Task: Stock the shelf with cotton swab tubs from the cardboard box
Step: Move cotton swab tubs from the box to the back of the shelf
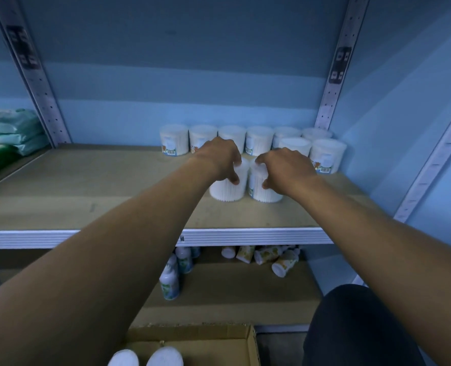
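Two white cotton swab tubs stand side by side on the wooden shelf (87, 196). My left hand (220, 159) grips the left tub (225, 190) from above. The right tub (261, 190) is held the same way by my right hand (287, 167). Behind them several more tubs (174, 140) line the back of the shelf, with two in a second row at the right (327, 158). At the bottom edge the cardboard box (229, 344) shows two white tub lids (163, 356).
Green and white soft packs (8, 133) are stacked at the far left of the shelf. Metal uprights (37, 83) frame the bay. The lower shelf holds standing spray bottles (169, 280) and several toppled ones (282, 262). My dark-clothed knee (356, 326) is at lower right.
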The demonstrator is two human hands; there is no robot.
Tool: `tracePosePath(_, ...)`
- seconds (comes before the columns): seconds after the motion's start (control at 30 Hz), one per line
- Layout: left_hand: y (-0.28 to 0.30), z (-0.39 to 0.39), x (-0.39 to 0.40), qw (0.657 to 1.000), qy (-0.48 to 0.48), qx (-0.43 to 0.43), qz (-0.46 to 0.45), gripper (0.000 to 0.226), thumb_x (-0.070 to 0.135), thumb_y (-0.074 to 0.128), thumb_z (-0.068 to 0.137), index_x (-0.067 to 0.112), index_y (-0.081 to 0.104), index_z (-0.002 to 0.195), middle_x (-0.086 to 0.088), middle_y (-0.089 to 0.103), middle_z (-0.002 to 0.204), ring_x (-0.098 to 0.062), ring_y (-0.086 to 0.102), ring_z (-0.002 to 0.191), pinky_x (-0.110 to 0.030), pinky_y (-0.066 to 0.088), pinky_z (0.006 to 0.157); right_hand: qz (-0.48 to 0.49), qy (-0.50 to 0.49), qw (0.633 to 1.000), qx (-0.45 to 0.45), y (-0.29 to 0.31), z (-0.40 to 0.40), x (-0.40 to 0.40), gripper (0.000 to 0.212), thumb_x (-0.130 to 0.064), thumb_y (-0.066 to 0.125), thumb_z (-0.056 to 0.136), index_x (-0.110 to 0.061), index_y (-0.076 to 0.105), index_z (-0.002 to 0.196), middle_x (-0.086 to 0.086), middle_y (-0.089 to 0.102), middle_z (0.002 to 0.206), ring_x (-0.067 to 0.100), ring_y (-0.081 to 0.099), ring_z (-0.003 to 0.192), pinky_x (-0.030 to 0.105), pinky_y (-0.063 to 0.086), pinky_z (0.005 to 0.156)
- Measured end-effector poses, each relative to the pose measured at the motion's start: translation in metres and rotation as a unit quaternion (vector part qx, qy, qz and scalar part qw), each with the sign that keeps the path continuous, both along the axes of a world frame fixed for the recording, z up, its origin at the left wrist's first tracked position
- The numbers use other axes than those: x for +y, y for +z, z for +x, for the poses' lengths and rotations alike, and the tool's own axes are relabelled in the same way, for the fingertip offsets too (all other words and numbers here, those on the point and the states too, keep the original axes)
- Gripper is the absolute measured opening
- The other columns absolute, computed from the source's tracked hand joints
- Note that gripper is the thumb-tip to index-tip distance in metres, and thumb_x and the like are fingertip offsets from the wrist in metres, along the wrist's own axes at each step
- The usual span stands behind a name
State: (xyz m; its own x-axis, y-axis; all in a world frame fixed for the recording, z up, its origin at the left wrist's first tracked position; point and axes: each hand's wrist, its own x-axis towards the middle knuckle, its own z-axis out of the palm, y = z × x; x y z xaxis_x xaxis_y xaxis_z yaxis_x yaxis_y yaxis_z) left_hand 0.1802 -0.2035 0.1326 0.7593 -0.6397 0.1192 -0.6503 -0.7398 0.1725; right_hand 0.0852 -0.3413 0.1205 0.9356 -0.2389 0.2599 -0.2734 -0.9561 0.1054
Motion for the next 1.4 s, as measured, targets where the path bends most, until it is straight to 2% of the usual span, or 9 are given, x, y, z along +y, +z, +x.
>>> tracePosePath(0.17, 0.000, 0.021, -0.014, 1.000, 0.005, -0.004, 0.003, 0.060, 0.041, 0.085, 0.072, 0.026, 0.064, 0.126, -0.003, 0.057, 0.129, -0.025, 0.053, 0.119, -0.035, 0.048, 0.095, 0.007, -0.005, 1.000, -0.008, -0.005, 0.021, -0.011, 0.052, -0.017, 0.071, 0.087, -0.028, 0.058, 0.136, 0.007, 0.059, 0.134, 0.032, 0.059, 0.119, 0.038, 0.050, 0.086)
tracePosePath(0.33, -0.001, 0.038, -0.028, 1.000, 0.018, 0.003, -0.009, 0.058, 0.038, 0.085, 0.073, 0.023, 0.065, 0.126, -0.002, 0.061, 0.128, -0.024, 0.058, 0.115, -0.032, 0.049, 0.091, 0.010, -0.018, 1.000, 0.012, -0.005, 0.043, -0.025, 0.059, -0.018, 0.070, 0.088, -0.029, 0.051, 0.143, 0.009, 0.053, 0.141, 0.031, 0.053, 0.126, 0.039, 0.047, 0.095)
tracePosePath(0.47, -0.003, 0.047, -0.038, 1.000, 0.021, -0.001, -0.016, 0.051, 0.035, 0.084, 0.074, 0.015, 0.070, 0.118, -0.006, 0.068, 0.120, -0.025, 0.063, 0.108, -0.035, 0.052, 0.092, 0.013, -0.029, 0.999, 0.022, -0.004, 0.062, -0.030, 0.059, -0.020, 0.072, 0.087, -0.029, 0.053, 0.141, 0.010, 0.053, 0.137, 0.030, 0.055, 0.123, 0.038, 0.047, 0.092)
tracePosePath(0.7, -0.005, 0.064, -0.050, 1.000, 0.010, -0.014, -0.025, 0.052, 0.033, 0.084, 0.076, 0.013, 0.068, 0.121, -0.008, 0.067, 0.121, -0.027, 0.063, 0.110, -0.039, 0.051, 0.097, 0.003, -0.031, 0.999, 0.010, -0.007, 0.089, -0.045, 0.056, -0.018, 0.075, 0.083, -0.027, 0.058, 0.136, 0.008, 0.056, 0.135, 0.032, 0.055, 0.124, 0.040, 0.048, 0.092)
tracePosePath(1.17, -0.010, 0.099, -0.070, 0.998, -0.003, -0.045, -0.040, 0.053, 0.033, 0.082, 0.079, 0.010, 0.067, 0.124, -0.010, 0.067, 0.122, -0.030, 0.062, 0.111, -0.038, 0.051, 0.099, -0.007, -0.002, 1.000, -0.027, -0.013, 0.122, -0.066, 0.043, -0.015, 0.074, 0.085, -0.021, 0.065, 0.127, 0.011, 0.063, 0.125, 0.033, 0.059, 0.115, 0.040, 0.049, 0.089)
tracePosePath(1.4, -0.009, 0.108, -0.077, 0.998, -0.006, -0.059, -0.034, 0.054, 0.033, 0.082, 0.078, 0.010, 0.067, 0.124, -0.011, 0.066, 0.123, -0.031, 0.061, 0.111, -0.037, 0.048, 0.095, 0.004, 0.002, 1.000, -0.025, -0.010, 0.130, -0.070, 0.045, -0.016, 0.079, 0.082, -0.017, 0.066, 0.125, 0.013, 0.063, 0.125, 0.035, 0.060, 0.113, 0.044, 0.052, 0.092)
